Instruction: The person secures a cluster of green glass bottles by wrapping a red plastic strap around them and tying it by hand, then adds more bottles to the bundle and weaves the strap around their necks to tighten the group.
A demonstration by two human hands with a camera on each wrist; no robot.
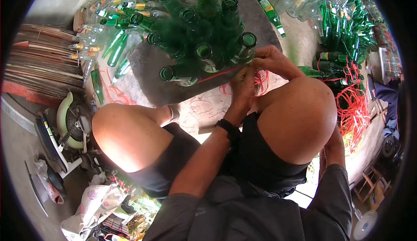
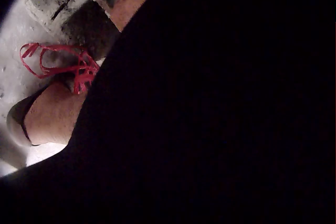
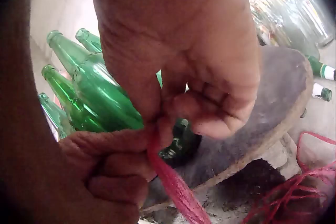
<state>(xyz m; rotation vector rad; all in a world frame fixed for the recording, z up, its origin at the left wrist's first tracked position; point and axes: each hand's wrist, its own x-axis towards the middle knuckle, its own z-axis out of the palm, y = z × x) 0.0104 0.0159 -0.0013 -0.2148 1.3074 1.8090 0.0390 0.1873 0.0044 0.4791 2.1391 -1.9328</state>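
Note:
A cluster of upright green bottles (image 1: 197, 30) stands on a dark grey slab (image 1: 150, 82). A red plastic strip (image 1: 221, 73) runs along the near side of the cluster. At its near right edge, my left hand (image 1: 243, 84) and right hand (image 1: 276, 62) meet. In the right wrist view, my left hand (image 3: 113, 166) pinches the red strip (image 3: 178, 190) with curled fingers, and my right hand (image 3: 178, 40) pinches at the same spot from above. Bottles (image 3: 100, 87) show behind them. The left wrist view is mostly dark, without a visible left hand.
My knees flank the near side of the slab. More green bottles (image 1: 341, 32) and clear bottles (image 1: 299, 2) lie beyond and right. Tangled red strips (image 1: 352, 110) lie at right; loose strip (image 2: 58, 69) is near a foot (image 2: 55, 113). Stacked rods (image 1: 43, 63) are at left.

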